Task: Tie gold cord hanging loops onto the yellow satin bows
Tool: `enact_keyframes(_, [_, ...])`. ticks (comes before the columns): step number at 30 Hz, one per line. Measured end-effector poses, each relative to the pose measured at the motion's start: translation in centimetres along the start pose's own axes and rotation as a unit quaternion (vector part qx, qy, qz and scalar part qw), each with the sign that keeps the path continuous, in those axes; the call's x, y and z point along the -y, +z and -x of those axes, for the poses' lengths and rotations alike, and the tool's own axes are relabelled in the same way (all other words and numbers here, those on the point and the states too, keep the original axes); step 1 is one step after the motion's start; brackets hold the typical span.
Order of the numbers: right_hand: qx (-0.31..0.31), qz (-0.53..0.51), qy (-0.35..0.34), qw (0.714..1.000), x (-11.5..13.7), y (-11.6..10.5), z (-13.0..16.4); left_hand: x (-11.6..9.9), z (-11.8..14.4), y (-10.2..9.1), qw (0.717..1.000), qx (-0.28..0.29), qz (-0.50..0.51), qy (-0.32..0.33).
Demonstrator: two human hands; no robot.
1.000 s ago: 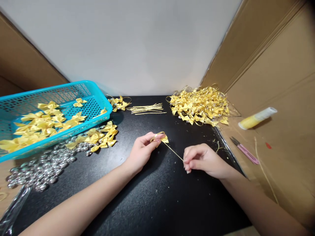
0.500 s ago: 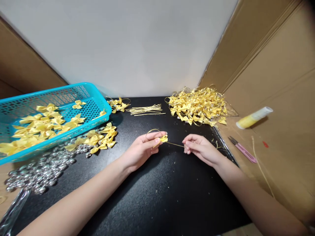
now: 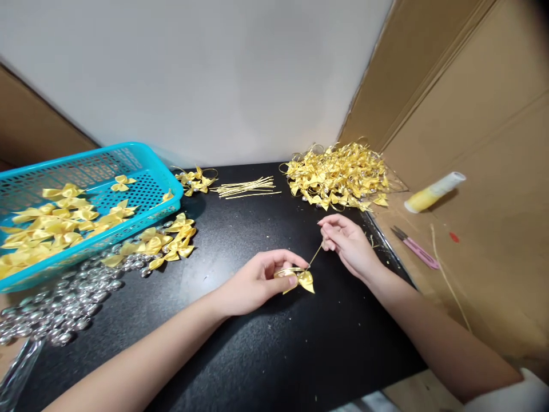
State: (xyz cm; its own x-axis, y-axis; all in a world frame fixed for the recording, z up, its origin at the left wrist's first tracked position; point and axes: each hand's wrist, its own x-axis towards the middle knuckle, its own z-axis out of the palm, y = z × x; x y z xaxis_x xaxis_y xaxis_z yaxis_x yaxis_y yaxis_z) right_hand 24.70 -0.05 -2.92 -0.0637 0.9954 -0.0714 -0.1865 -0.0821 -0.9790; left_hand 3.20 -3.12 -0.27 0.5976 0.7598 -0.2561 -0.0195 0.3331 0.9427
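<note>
Low over the black tabletop (image 3: 240, 360), my left hand (image 3: 263, 280) pinches a yellow ribbon bow (image 3: 306, 280) between thumb and fingers. A loop of gold cord curves beside the bow, partly hidden by the fingers. From the bow a thin gold cord (image 3: 316, 256) runs taut up to the right. My right hand (image 3: 345, 243) grips the cord's far end between thumb and fingertips, higher and to the right of the bow.
At left stands a blue basket (image 3: 160, 197) of yellow bows, with silver beads (image 3: 64, 309) and more bows before it. Gold cord pieces (image 3: 249, 186) lie at the back, near a pile of looped bows (image 3: 338, 174). Pink-handled snips (image 3: 416, 249) and a spool (image 3: 435, 191) lie right.
My left hand has moved down and right with the bow, turning it. My right hand has risen slightly, so the cord now slants upward. The view has shifted a little.
</note>
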Motion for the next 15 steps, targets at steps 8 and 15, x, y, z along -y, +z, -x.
enact_keyframes(8, [0.035,0.073,-0.041,0.996,1.1,1.3,2.7,0.8,-0.1,0.6,0.988,-0.138,-0.025,0.062])
enact_keyframes(15, [0.071,0.241,-0.150,0.956,0.6,2.7,4.3,0.5,0.1,0.8,0.978,-0.193,-0.026,0.080])
